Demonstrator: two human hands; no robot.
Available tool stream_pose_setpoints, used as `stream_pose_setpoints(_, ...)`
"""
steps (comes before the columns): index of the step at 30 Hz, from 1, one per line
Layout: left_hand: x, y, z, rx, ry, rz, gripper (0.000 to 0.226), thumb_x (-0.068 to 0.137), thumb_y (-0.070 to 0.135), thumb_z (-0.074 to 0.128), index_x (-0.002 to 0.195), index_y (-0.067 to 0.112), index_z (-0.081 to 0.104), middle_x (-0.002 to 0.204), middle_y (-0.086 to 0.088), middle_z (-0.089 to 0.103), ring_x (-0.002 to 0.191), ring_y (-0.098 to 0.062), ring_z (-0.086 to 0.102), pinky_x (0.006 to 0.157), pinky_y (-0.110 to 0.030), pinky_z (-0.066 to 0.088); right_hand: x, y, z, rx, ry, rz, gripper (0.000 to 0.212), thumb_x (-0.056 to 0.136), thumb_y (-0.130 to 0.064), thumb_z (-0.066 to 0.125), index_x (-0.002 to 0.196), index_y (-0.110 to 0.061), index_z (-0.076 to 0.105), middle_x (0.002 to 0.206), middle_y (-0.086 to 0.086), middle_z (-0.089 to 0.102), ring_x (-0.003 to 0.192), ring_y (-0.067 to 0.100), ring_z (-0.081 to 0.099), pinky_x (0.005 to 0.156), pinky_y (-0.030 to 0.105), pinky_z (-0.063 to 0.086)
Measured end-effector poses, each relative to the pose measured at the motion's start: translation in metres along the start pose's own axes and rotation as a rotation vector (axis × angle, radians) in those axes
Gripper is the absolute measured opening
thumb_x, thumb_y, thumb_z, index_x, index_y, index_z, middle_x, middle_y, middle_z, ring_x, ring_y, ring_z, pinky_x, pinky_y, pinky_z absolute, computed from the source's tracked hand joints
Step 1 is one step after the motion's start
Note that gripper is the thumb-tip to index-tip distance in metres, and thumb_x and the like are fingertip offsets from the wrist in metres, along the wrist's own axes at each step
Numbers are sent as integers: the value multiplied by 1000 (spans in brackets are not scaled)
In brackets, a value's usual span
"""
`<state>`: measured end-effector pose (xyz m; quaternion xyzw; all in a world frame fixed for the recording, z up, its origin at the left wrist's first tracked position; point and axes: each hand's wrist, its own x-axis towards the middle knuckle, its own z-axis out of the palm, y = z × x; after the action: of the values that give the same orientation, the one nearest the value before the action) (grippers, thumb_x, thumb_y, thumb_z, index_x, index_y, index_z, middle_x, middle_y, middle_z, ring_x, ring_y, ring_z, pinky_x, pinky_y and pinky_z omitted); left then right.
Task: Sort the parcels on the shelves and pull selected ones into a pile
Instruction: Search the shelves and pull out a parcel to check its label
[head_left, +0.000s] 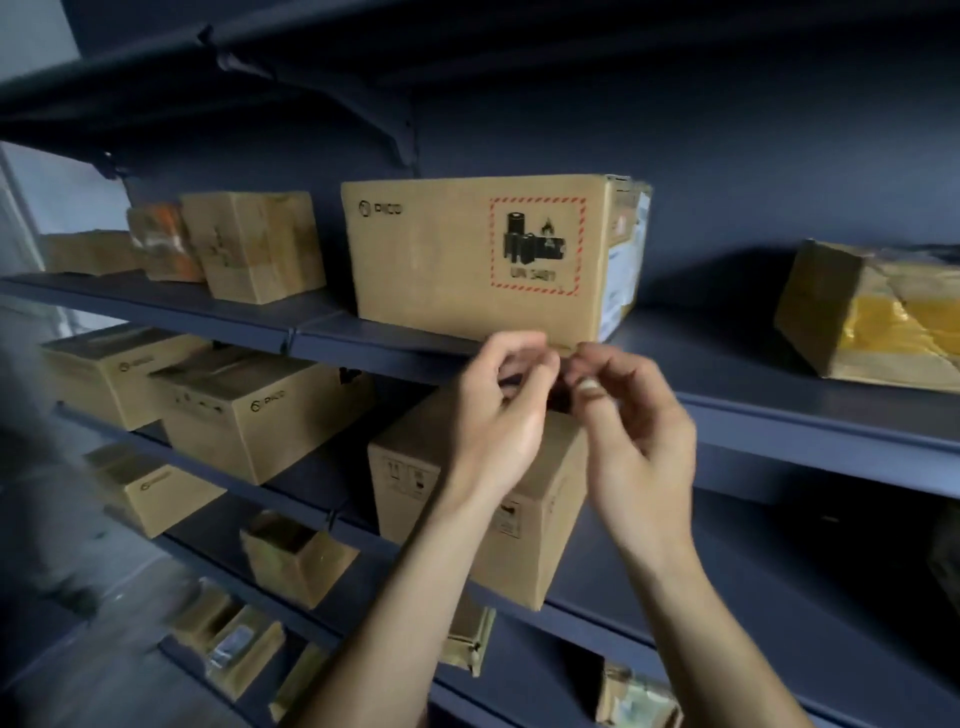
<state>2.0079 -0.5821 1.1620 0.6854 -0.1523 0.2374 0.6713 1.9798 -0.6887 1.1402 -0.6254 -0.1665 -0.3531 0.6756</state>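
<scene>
The big brown carton (467, 254) sits on the dark blue shelf (779, 415), a plain cardboard face toward me. PICO is printed at its upper left. A red-hatched battery label (537, 247) on it reads, I think, UN 3481. Just below the carton's lower right corner my left hand (498, 415) and right hand (634, 436) meet, fingers curled. I cannot tell whether they pinch anything.

Large brown cardboard box with red-hatched battery label (467, 249): matt, smooth faces; white paper label on end face.
Dark blue shelf board (779, 410): looks like painted metal, matt, smooth.
Dented brown parcel at right (826, 306): cardboard under glossy, wrinkled yellowish tape.
</scene>
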Motion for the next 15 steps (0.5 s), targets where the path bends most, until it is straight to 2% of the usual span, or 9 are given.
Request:
stream_pose_setpoints(3, 45, -2, -33, 70, 151, -12, 25, 100, 14, 65, 124, 13, 68, 120, 4, 70, 113, -1, 63, 94, -12, 46, 29, 9, 13, -54, 141, -87, 22, 99, -5, 58, 119, -12, 66, 119, 3, 70, 112, 11, 66, 99, 37, 55)
stream_pose_setpoints(5, 78, -7, -57, 77, 259, -36, 35, 100, 19, 65, 135, 18, 60, 135, 3, 63, 124, -6, 58, 100, -17, 44, 46, 13, 22, -119, 214, -147, 31, 96, -12, 58, 125, -19, 61, 129, 4, 63, 123, 15, 60, 107, 45, 50)
stream_pose_setpoints(8, 120, -15, -86, 47, 347, -130, 55, 101, 25, 63, 152, 26, 41, 157, 3, 42, 136, -12, 44, 107, -29, 37, 67, 16, 34, -223, 249, -116, 47, 93, -18, 60, 139, -20, 50, 140, 1, 48, 135, 16, 46, 115, 40, 40)
stream_pose_setpoints(11, 163, -30, -114, 51, 321, -234, 74, 100, 32, 62, 162, 28, 22, 168, 2, 25, 148, -19, 35, 117, -36, 33, 83, 19, 45, -263, 257, -45, 57, 89, -27, 60, 144, -26, 43, 143, -2, 40, 140, 16, 39, 118, 41, 37)
stream_pose_setpoints(13, 185, -39, -126, 63, 248, -286, 77, 96, 38, 65, 161, 26, 27, 166, 2, 32, 146, -20, 39, 117, -38, 34, 90, 24, 52, -277, 259, -42, 57, 87, -28, 60, 141, -33, 42, 142, -4, 41, 139, 16, 42, 118, 42, 38)
stream_pose_setpoints(15, 199, -46, -132, 63, 147, -302, 67, 86, 45, 68, 147, 25, 48, 147, 3, 56, 128, -18, 56, 111, -40, 44, 94, 30, 58, -306, 300, -50, 56, 86, -28, 62, 138, -37, 41, 141, -4, 45, 137, 17, 46, 116, 44, 41)
